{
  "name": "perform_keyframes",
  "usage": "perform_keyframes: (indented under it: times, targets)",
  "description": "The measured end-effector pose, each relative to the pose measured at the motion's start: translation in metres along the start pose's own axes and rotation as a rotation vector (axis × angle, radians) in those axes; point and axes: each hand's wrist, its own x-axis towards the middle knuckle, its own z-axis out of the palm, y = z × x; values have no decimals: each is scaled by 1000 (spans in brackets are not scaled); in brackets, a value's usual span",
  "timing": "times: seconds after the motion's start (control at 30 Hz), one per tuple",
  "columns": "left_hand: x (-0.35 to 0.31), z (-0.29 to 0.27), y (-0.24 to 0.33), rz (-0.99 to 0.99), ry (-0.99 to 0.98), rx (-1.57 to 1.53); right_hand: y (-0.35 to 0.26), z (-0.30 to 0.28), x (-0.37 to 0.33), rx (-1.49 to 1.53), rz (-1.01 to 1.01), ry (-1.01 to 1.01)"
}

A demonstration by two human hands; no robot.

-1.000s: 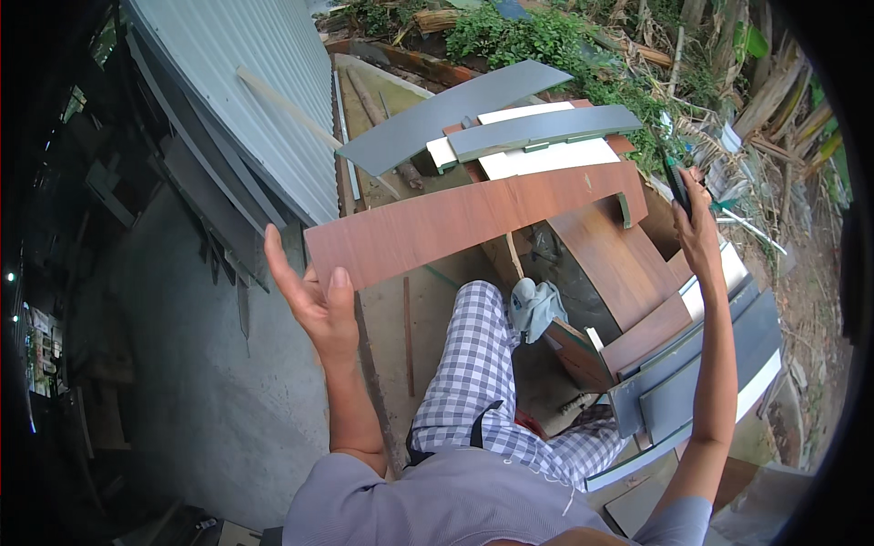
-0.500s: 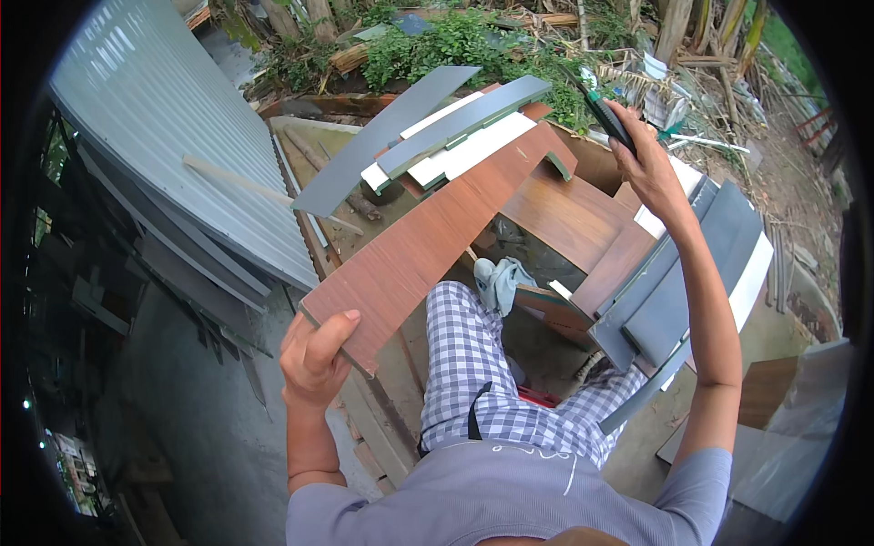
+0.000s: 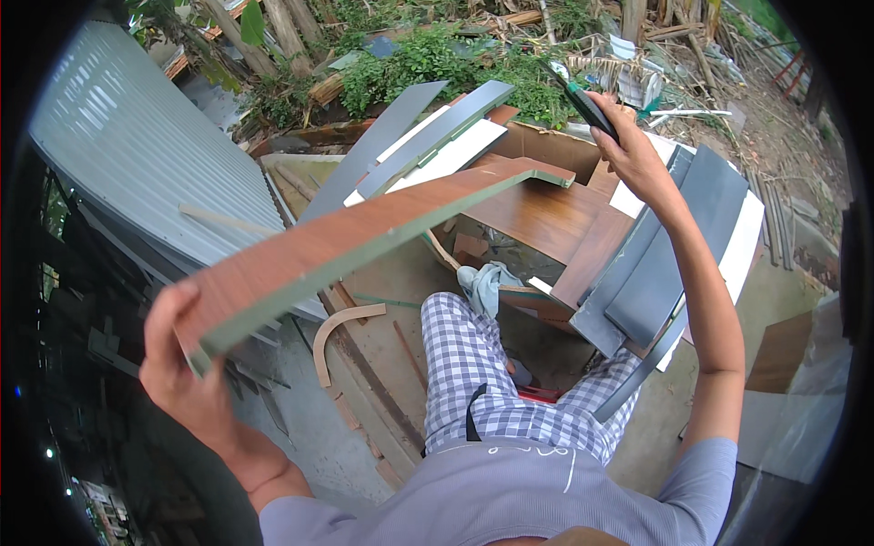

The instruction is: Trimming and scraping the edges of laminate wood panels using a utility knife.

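My left hand, out to the left and slightly blurred, grips the near end of a long brown wood-grain board. The board is tilted so that its raw green edge shows, and its far end turns in a short angled arm. Raised at the right, my right hand is closed round a black and green utility knife, which points up and left. Below the knife, the board's far end hangs over a cardboard box with brown wood panels on it.
Grey and white strips lean beyond the board. Dark grey panels are stacked right of the box, and a pale cloth hangs on its near edge. Left are a corrugated metal sheet and a curved offcut on the ground.
My left hand has swung outward to the left with the board, which has rolled to show its green edge. My right hand still holds the knife, nearly in the same place.
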Motion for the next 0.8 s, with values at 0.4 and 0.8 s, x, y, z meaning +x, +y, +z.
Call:
perform_keyframes:
  times: [0.4,0.8]
  targets:
    - [238,11,-38,123,-228,224,-57,-8,23,-33,-244,44]
    - [277,52,-43,167,-243,-20,-152,38,51,315,-516,86]
